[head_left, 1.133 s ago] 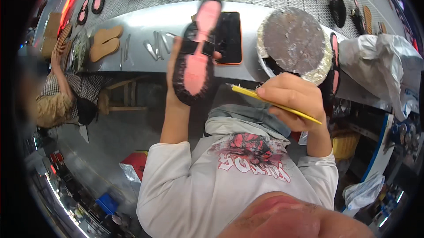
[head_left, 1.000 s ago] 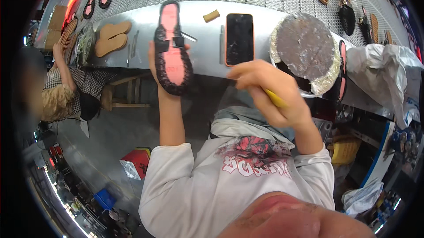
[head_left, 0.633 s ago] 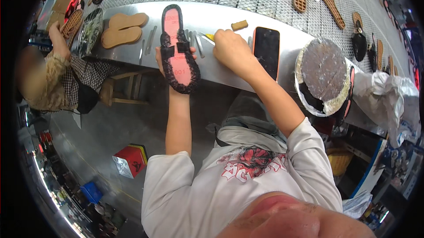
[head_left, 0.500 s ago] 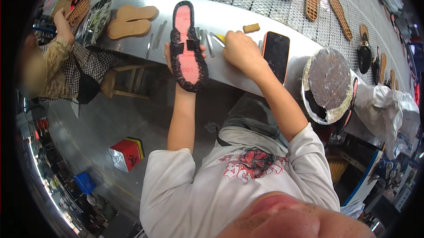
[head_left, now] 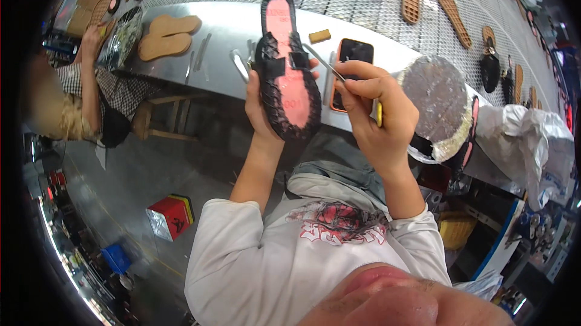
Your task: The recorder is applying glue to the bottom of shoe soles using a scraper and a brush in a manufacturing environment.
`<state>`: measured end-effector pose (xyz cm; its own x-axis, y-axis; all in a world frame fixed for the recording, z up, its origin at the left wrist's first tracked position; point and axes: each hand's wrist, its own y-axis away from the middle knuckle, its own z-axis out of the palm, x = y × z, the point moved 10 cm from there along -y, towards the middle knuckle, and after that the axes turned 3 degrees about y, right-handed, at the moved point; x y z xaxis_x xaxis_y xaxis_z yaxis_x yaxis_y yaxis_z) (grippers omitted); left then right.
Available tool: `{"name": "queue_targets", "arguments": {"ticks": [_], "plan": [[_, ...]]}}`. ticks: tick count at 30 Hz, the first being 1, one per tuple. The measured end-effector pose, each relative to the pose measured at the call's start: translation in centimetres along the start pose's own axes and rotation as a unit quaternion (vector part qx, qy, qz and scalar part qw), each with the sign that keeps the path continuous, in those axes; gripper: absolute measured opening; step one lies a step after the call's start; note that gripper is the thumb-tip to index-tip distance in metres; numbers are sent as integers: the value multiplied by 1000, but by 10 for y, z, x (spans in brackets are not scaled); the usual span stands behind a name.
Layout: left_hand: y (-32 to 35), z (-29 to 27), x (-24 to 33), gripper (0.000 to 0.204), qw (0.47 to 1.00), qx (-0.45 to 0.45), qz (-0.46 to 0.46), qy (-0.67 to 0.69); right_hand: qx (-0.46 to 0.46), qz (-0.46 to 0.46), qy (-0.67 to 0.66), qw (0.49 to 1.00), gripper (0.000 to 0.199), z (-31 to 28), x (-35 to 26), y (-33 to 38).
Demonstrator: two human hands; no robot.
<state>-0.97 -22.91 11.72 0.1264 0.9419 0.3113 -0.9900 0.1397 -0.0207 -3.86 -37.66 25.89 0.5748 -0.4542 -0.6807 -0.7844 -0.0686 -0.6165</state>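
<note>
My left hand (head_left: 261, 108) grips an unfinished shoe (head_left: 296, 99), fingers wrapped round it from below and the left. Its pink underside faces up, ringed by gathered black material with dark pieces across the middle. To the right, my right hand (head_left: 387, 105) is closed on a slim tool (head_left: 328, 67) with a metal shaft and some yellow showing near the palm. The tool's exact kind is unclear. Its tip points up and left, close to the shoe's right edge; whether they touch I cannot tell. Behind my right hand lies an orange-cased phone (head_left: 356, 52).
A metal bench (head_left: 224, 20) carries tan soles (head_left: 166, 38), thin metal strips (head_left: 201, 52) and a small brown block (head_left: 319, 36). A round, crusted container (head_left: 436, 99) stands right. Beyond lies a mesh surface (head_left: 363, 8) with shoes and soles. Another person's hand (head_left: 91, 41) is at far left.
My right hand has lifted the tool off the bench and come right and nearer to me. My left hand has moved the shoe right and tilted it slightly.
</note>
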Motion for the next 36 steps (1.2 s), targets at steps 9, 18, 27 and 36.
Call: {"name": "queue_targets", "arguments": {"ticks": [9, 18, 27, 36], "plan": [[18, 47, -78, 65, 993, -48, -105, -27, 17, -99, 37, 994, 22, -54, -9, 9], [18, 52, -98, 58, 991, 9, -126, -41, -33, -32, 45, 998, 21, -73, 2, 18], [24, 61, -76, 50, 970, -60, -143, -190, -40, 26, 1, 999, 23, -80, 19, 28], [7, 40, -73, 47, 959, -62, -194, -197, -3, -1, -61, 998, 24, -128, -10, 78]]}}
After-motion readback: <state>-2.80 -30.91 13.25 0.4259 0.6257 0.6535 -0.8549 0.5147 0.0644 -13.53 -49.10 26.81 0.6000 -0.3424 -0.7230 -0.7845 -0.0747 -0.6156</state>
